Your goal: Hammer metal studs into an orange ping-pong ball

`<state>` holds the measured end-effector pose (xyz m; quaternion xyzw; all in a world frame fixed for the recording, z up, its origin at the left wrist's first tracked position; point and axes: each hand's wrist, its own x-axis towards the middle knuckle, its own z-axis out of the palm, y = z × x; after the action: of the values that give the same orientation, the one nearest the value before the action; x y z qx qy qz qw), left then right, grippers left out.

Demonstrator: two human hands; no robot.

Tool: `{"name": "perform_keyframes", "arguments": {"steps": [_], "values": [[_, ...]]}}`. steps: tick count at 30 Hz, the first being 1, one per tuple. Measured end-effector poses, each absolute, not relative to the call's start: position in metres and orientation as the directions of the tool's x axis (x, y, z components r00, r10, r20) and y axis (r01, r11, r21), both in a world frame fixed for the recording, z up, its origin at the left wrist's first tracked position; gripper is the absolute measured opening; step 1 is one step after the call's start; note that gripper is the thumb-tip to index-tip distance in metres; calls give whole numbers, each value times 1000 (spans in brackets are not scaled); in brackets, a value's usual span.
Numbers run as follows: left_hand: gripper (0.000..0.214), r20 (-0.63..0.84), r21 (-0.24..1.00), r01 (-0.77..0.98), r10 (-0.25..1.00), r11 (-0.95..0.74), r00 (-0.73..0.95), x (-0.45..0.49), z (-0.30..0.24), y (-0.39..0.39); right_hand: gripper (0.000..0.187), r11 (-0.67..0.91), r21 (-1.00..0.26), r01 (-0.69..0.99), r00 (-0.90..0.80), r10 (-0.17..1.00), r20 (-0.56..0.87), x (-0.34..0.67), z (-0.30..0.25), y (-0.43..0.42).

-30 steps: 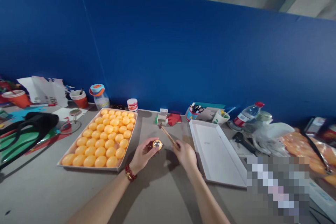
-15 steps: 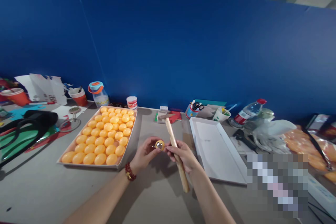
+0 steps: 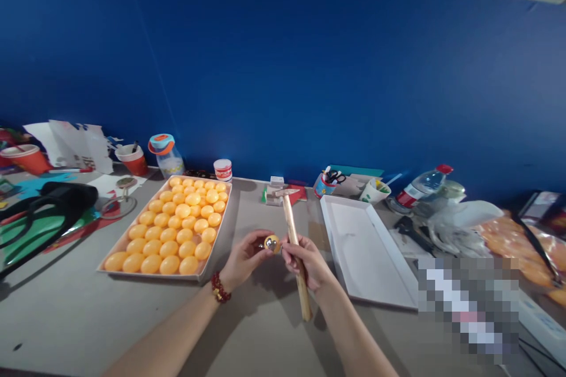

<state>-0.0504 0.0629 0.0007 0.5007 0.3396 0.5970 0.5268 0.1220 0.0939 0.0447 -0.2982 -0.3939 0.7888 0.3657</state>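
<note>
1. Left hand point(image 3: 242, 259): thumb and fingers curled close around a small orange ball point(image 3: 271, 243); grip narrow. Beaded bracelet point(image 3: 219, 287), dark red, glossy, at the wrist.
2. Ball: round, smooth, with a mirror-bright silvery patch turned up toward the camera. No long axis readable. Sits at the left thumb and fingertips, above the table point(image 3: 145, 318), between the two hands.
3. Right hand point(image 3: 313, 265): fingers closed on the wooden handle of a hammer point(image 3: 290, 225), crossing it about mid-length. Fingertips extend left past the handle, just beside the ball; contact with it cannot be told.
4. Hammer: handle straight, pale, with darker streaks; head narrow, set crosswise. Long axis runs away from the person, leaning slightly left at the far end. Head points toward the blue partition point(image 3: 283, 70), butt toward the person, clear of the fingers.
5. Left of the hands: shallow pale box point(image 3: 201, 271), thin-walled, packed with smooth orange balls point(image 3: 169, 249) in rough rows.
6. Right: shallow white tray point(image 3: 371, 259), long and rectangular, flat-bottomed, low rim.
7. Beyond: small red-and-white tub point(image 3: 223, 169), cylindrical; clear plastic bottle point(image 3: 418, 188), red cap, tilted in view.
</note>
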Motion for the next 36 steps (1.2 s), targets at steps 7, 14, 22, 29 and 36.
{"name": "perform_keyframes", "arguments": {"steps": [7, 14, 22, 29, 36], "values": [[37, 243, 932, -294, 967, -211, 75, -51, -1, 63, 21, -412, -844, -343, -558, 812, -170, 119, 40, 94], [36, 247, 937, -270, 967, -224, 57, -51, 1, 63, 28, -418, -844, -337, -512, 833, -208, 118, 42, 93], [38, 240, 948, -227, 970, -225, 44, -52, 0, 63, 30, -434, -857, -277, -541, 808, -234, 121, 43, 96], [38, 241, 955, -185, 970, -230, 36, -53, 1, 64, 32, -408, -870, -275, -533, 818, -215, 120, 41, 96], [38, 252, 962, -111, 968, -249, 16, -54, 3, 64, 32, -372, -888, -269, -506, 839, -198, 119, 41, 94]]}}
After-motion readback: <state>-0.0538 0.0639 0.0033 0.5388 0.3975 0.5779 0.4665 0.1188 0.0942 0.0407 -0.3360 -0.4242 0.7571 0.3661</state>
